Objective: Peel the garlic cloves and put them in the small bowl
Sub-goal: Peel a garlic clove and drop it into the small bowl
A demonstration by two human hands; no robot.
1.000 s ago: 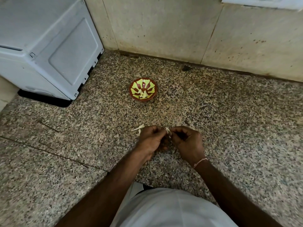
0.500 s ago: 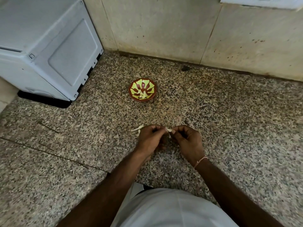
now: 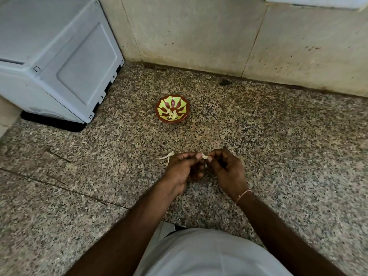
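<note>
A small pale garlic clove (image 3: 204, 156) sits between the fingertips of both hands, just above the speckled granite counter (image 3: 278, 156). My left hand (image 3: 184, 168) pinches it from the left, fingers curled. My right hand (image 3: 227, 168) pinches it from the right with thumb and forefinger. Most of the clove is hidden by the fingers. Farther back stands the small bowl (image 3: 172, 111), brown with yellow-green petal shapes, holding a few pale peeled cloves (image 3: 173, 115).
Pale strips of garlic skin (image 3: 166, 156) lie on the counter just left of my left hand. A white appliance (image 3: 55, 56) fills the back left. A tiled wall (image 3: 219, 36) closes the back. A dark speck (image 3: 224, 82) lies at the wall's foot.
Both hands stay in place, still working the clove. The fingertips have shifted slightly and the clove now shows a little more between them.
</note>
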